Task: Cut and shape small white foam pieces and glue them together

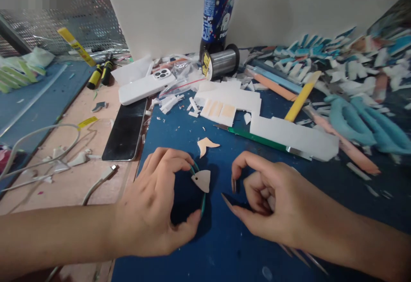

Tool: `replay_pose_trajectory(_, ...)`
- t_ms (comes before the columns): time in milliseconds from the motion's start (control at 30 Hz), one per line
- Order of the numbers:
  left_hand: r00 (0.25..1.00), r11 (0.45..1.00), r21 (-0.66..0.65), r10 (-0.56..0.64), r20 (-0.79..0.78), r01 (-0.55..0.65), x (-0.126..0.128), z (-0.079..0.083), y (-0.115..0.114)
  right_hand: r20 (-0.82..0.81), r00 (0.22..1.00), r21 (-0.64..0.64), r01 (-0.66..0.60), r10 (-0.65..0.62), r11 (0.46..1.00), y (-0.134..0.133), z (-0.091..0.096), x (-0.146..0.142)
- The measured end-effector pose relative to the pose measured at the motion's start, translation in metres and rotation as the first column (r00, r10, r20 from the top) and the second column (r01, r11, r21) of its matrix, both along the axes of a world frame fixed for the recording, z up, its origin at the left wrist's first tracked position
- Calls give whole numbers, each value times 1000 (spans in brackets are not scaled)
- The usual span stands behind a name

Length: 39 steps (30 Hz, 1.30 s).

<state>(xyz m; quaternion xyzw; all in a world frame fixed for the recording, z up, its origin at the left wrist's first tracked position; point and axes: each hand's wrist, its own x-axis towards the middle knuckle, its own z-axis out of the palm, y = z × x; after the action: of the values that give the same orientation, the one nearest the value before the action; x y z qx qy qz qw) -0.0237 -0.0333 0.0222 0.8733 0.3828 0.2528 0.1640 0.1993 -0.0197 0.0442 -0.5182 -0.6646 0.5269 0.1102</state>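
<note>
My left hand (157, 192) is curved round, with a small white rounded-triangle piece (203, 181) bearing a dark dot between its index finger and thumb. Teal shows at those two fingertips; whether it is nail or material I cannot tell. To the right, my right hand (272, 196) hovers with thumb and index finger apart and its other fingers curled, nothing visible between the two tips. Thin pointed metal ends (305, 258) stick out beneath that hand. A peach notched cutout (207, 145) lies on the blue mat (205, 256) just beyond the white piece.
Beyond the hands lie a green-handled craft knife (257, 137), white foam sheets (289, 132) and blue scissors (353, 117). A wire spool (223, 63) and cola bottle (218, 12) stand behind. Phones (123, 132), cables (99, 183) and a scrap heap (353, 59) flank the mat.
</note>
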Motion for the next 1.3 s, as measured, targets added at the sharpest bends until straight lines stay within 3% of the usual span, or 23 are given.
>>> replay_pose_trajectory(400,998,995,-71,67,3,-67,0,1,1,-7,1000,137,24,-23,990,14,-2,11)
replay_pose_trajectory(733,995,993,-75,96,-10,-96,0,-1,2,64,998,152,-24,15,988,20,0,19)
replay_pose_trajectory(1300,992,992,-41,116,-46,-118,-1,-1,2,45,997,229,-72,64,971,13,-3,17)
